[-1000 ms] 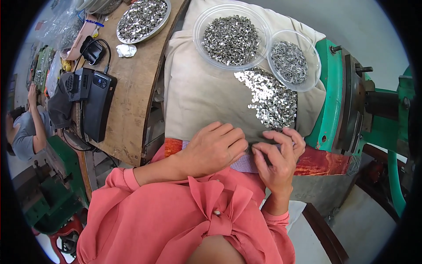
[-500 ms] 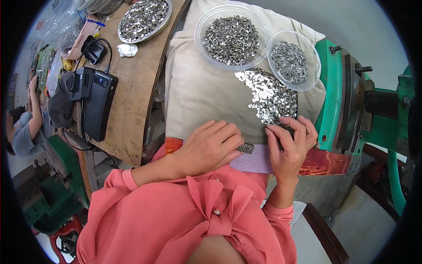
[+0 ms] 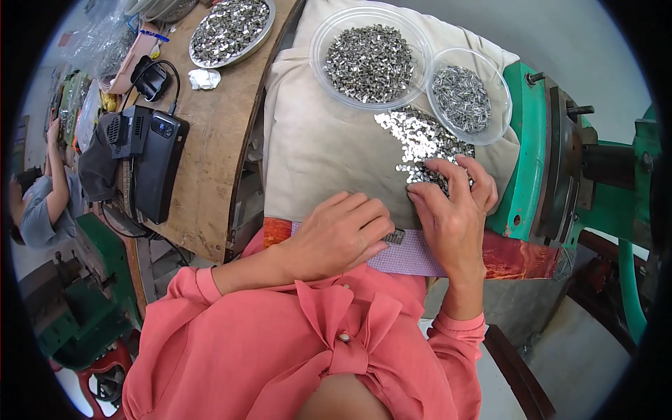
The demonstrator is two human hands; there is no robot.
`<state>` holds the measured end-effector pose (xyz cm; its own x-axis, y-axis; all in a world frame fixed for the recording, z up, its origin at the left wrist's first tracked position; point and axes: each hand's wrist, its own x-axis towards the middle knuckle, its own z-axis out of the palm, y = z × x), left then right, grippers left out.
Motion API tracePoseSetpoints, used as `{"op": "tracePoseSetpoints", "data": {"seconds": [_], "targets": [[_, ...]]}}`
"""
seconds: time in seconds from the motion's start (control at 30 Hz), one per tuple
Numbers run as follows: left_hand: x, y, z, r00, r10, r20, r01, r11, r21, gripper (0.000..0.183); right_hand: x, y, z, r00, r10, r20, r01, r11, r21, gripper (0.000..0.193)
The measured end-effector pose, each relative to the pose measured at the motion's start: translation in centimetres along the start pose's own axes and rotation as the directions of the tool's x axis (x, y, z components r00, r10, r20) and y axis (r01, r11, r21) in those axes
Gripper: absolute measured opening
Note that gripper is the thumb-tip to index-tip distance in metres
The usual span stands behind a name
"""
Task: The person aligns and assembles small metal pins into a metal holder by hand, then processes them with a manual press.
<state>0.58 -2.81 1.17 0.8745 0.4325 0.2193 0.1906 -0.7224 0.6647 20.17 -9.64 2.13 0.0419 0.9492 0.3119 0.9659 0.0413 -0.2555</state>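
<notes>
My left hand (image 3: pixel 343 229) is closed around one end of a short dark grey toothed metal strip (image 3: pixel 395 236), whose other end sticks out past the thumb and fingertips. That strip is held low over a lilac woven mat (image 3: pixel 406 253). At the near right edge of a heap of small shiny metal pieces (image 3: pixel 418 138), my right hand (image 3: pixel 456 203) has its curled fingers on or just over them. Its thumb and index fingertip stand apart, and I see nothing held between them. The heap lies loose on a beige cloth (image 3: pixel 329 154).
Behind the heap stand a large clear tub (image 3: pixel 318 77) of small metal pieces and a smaller clear tub (image 3: pixel 505 105) of thin metal pins. Left is a wooden table (image 3: pixel 210 140) with a bowl (image 3: pixel 269 31) and black device (image 3: pixel 159 168). A green machine (image 3: pixel 521 182) borders the right; another person (image 3: pixel 52 199) sits far left.
My right hand has moved forward and slightly left, further over the heap, its thumb and fingers still apart. My left hand has shifted slightly right with the toothed strip.
</notes>
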Motion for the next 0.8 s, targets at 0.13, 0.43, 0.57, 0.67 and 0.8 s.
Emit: {"op": "tracePoseSetpoints", "data": {"seconds": [0.13, 0.43, 0.57, 0.67, 0.8], "targets": [[0.2, 0.1, 0.1, 1.000, 0.002, 0.006, -0.002, 1.000, -0.001, 0.025, -0.3, -0.1, 0.4, 1.000, 0.016, -0.027, -0.016, 1.000, -0.010, 0.016], [0.9, 0.2, 1.1, 1.000, 0.023, 0.008, -0.023, 0.999, 0.038, 0.016, -2.7, -0.3, -0.4, 0.983, 0.156, -0.097, -0.144, 0.982, 0.125, 0.016], [0.9, 0.2, 1.3, 0.999, 0.036, 0.004, -0.036, 0.998, 0.055, 0.016, -4.2, -0.7, -0.8, 0.979, 0.195, -0.052, -0.184, 0.969, 0.164, 0.017], [0.9, 0.2, 0.9, 1.000, 0.028, 0.012, -0.028, 0.999, 0.032, 0.019, -5.0, -1.4, -0.9, 0.981, 0.194, -0.032, -0.185, 0.964, 0.189, 0.017], [0.4, 0.1, 0.0, 1.000, -0.022, 0.015, 0.022, 1.000, -0.011, 0.029, -6.1, -2.2, -0.6, 0.983, 0.182, -0.001, -0.177, 0.958, 0.226, 0.018]]}}
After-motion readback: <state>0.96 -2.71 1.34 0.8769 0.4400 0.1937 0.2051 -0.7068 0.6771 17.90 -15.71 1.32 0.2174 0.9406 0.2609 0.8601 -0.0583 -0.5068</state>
